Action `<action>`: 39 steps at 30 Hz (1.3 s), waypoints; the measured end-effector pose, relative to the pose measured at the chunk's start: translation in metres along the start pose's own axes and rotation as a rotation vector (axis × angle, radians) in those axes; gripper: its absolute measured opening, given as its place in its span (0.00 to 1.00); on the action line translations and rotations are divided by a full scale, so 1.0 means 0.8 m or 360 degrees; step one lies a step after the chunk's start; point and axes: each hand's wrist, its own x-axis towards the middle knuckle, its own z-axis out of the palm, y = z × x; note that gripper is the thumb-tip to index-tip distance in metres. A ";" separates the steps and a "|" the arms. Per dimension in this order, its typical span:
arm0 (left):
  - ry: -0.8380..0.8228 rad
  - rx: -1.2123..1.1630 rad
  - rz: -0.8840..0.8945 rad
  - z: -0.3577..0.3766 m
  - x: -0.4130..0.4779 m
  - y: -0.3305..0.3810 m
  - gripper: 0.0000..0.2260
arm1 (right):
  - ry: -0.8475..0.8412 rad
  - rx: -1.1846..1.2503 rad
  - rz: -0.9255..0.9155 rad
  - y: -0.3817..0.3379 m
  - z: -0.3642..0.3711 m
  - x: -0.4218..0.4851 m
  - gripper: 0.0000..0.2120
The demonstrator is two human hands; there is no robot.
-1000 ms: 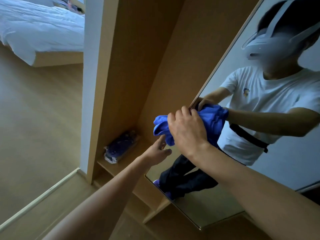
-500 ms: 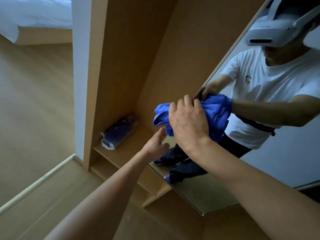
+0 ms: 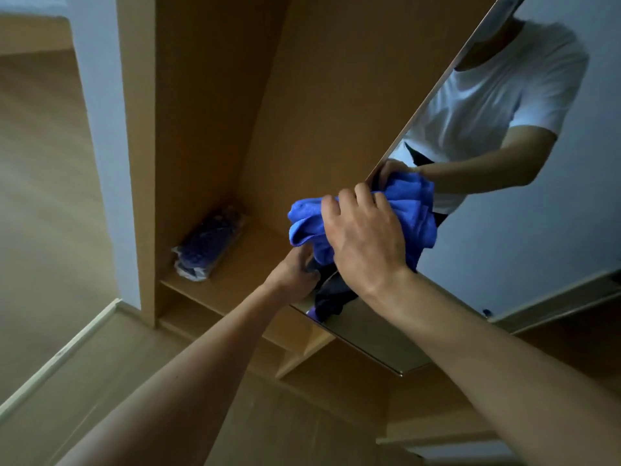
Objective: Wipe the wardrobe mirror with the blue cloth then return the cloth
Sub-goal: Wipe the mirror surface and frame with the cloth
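Blue cloth (image 3: 305, 223) bunched against mirror (image 3: 504, 264) at its left edge. Wrapped purple pkt (image 3: 208, 245) lies on wardrobe shelf (image 3: 255, 260), left of cloth, apart. R hand (image 3: 366, 237) on top of cloth, fingers curled, gripping it. L hand (image 3: 294, 274) just below cloth at mirror edge; grip not discernible.

Home bedroom: wooden wardrobe (image 3: 208, 112), full-length mirror (image 3: 521, 264), wood floor (image 3: 40, 196).
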 end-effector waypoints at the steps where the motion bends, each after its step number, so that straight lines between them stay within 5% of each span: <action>1: -0.0017 -0.0036 0.0003 -0.001 -0.001 -0.004 0.28 | 0.0051 -0.0005 0.0033 0.006 -0.007 0.001 0.16; 13: -0.0018 -0.0202 0.0026 0.022 0.001 -0.069 0.29 | 0.0169 0.0041 0.0106 -0.027 0.039 -0.017 0.18; 20: 0.0047 -0.0057 0.0032 0.034 0.008 -0.093 0.03 | -0.0007 0.0043 0.0094 -0.081 0.106 -0.021 0.14; 25: 0.0055 -0.0084 -0.0051 0.041 0.006 -0.116 0.24 | -0.0205 0.0089 0.0061 -0.106 0.129 -0.030 0.20; 27: 0.0026 -0.0060 -0.0029 0.042 0.008 -0.126 0.22 | -0.0197 0.0116 0.0048 -0.107 0.131 -0.033 0.20; 30: -0.0032 -0.0034 0.0083 0.040 0.013 -0.139 0.07 | -0.0120 0.0247 0.0072 -0.098 0.122 -0.032 0.16; 33: -0.0037 -0.0158 0.0122 0.038 0.011 -0.153 0.25 | 0.0056 0.0305 0.0176 -0.081 0.099 -0.029 0.22; 39: -0.0174 -0.0199 -0.0072 0.041 0.015 -0.186 0.30 | 0.0276 0.0335 0.0337 -0.068 0.088 -0.030 0.22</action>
